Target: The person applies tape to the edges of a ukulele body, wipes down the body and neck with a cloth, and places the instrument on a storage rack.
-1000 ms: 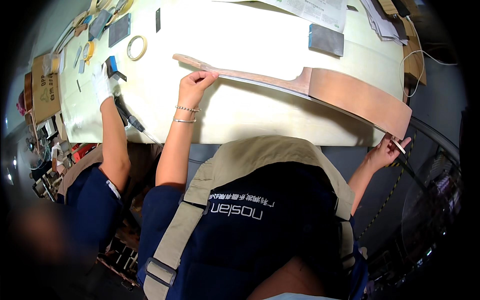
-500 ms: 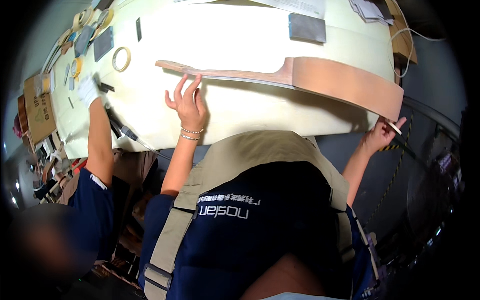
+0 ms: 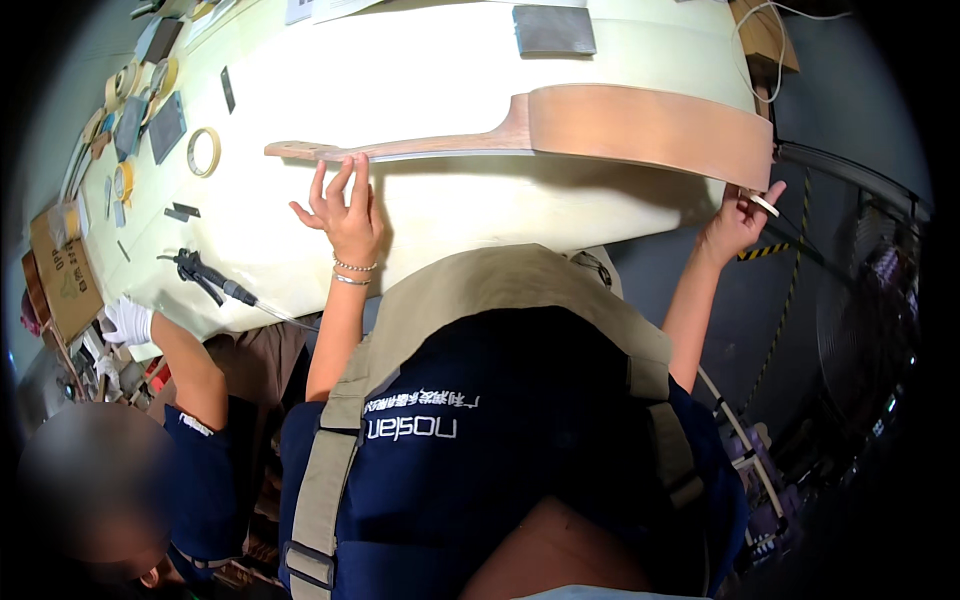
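Note:
An unfinished wooden guitar (image 3: 650,130) lies on its side along the near part of the table, its neck pointing left. My left hand (image 3: 350,220) is open under the neck, fingers apart, with fingertips touching it near the headstock (image 3: 292,150). The thumb stretches away to the left. At the far right end of the body, my right hand (image 3: 733,228) is closed on a thin pale strip (image 3: 763,204) that sticks out past the fingers. The body partly hides these fingertips.
Left of the headstock lie a tape roll (image 3: 203,152), dark flat blocks (image 3: 167,127) and an air blow gun (image 3: 208,275) with its hose. A grey block (image 3: 555,31) sits beyond the guitar. A co-worker's white-gloved hand (image 3: 128,322) is at the table's left edge.
The whole view has shifted and turned slightly. The co-worker's gloved hand has drawn back from beside the blow gun to the table's near left edge. My hands keep their places on the guitar.

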`<state>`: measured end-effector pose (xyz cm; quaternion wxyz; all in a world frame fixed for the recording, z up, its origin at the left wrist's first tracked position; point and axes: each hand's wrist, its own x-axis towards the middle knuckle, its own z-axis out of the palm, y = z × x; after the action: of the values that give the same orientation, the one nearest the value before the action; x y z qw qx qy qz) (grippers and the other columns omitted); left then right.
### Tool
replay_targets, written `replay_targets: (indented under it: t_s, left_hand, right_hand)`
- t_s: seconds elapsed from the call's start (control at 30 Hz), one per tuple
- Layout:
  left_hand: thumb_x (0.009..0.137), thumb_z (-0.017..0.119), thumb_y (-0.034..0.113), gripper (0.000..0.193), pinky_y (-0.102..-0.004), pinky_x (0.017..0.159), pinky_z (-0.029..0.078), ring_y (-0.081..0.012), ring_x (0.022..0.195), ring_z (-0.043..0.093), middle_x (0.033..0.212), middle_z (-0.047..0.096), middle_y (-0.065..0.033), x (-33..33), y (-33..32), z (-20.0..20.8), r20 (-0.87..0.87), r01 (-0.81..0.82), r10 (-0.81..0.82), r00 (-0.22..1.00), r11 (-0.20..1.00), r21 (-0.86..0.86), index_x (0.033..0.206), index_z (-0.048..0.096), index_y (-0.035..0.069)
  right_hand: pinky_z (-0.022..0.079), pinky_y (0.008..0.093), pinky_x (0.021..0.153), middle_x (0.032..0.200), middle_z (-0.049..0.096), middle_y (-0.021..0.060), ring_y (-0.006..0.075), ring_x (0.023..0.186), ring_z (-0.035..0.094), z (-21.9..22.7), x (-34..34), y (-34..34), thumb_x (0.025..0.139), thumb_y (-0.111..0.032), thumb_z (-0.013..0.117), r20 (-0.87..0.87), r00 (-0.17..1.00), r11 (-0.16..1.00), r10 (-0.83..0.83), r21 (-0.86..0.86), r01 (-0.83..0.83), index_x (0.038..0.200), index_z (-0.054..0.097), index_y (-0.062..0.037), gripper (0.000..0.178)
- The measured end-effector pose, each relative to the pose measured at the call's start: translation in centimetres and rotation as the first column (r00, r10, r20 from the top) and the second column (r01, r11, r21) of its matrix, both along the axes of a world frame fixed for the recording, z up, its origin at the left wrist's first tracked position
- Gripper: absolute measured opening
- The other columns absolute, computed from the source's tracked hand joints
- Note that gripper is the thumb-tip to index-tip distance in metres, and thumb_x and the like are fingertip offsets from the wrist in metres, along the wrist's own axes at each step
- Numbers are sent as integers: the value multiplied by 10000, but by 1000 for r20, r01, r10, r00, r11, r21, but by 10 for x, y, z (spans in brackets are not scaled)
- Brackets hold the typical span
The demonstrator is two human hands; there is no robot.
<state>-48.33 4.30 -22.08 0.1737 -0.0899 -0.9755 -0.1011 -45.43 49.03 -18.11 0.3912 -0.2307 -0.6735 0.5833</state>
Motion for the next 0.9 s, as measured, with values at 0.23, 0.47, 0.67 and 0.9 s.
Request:
replay_targets:
  t_s: [0.23, 0.47, 0.67, 0.9]
  left_hand:
    - [711, 535, 35, 531, -529, 1048, -153, -259, 1270, 319, 1238, 515, 51, -3, 30, 12, -2, 114, -114, 993, 993, 8, 1192, 595, 253]
    - [757, 529, 67, 456, -532, 1059, -138, -228, 1242, 380, 1235, 538, 86, -9, 102, 26, -46, 325, -322, 945, 944, 62, 1173, 602, 239]
    - [765, 533, 75, 422, -538, 1060, -121, -213, 1221, 407, 1223, 543, 86, -8, 130, 30, -35, 363, -361, 932, 928, 90, 1162, 605, 202]
    - [780, 541, 89, 366, -525, 1061, -129, -200, 1216, 423, 1156, 592, 70, -23, 118, 38, -39, 474, -473, 880, 875, 94, 1121, 623, 189]
  right_hand:
    - [464, 272, 860, 1023, 520, 32, 117, 943, 508, 3, -3, -4, 782, 104, 623, -24, 1000, 1000, 3, -3, -3, 1412, 235, -27, 751]
    - [445, 244, 857, 1061, 539, 32, 101, 954, 510, 2, -2, -5, 776, 93, 640, -38, 999, 1000, 5, -15, -6, 1410, 245, -31, 757]
    - [423, 231, 863, 1142, 528, 57, 114, 1011, 498, 5, -4, -8, 777, 88, 647, -101, 994, 998, 45, -36, -49, 1412, 258, -46, 757]
    - [440, 262, 884, 1126, 520, 61, 128, 998, 504, -4, -5, -2, 768, 133, 615, -72, 997, 999, 42, -30, -44, 1417, 231, -42, 774]
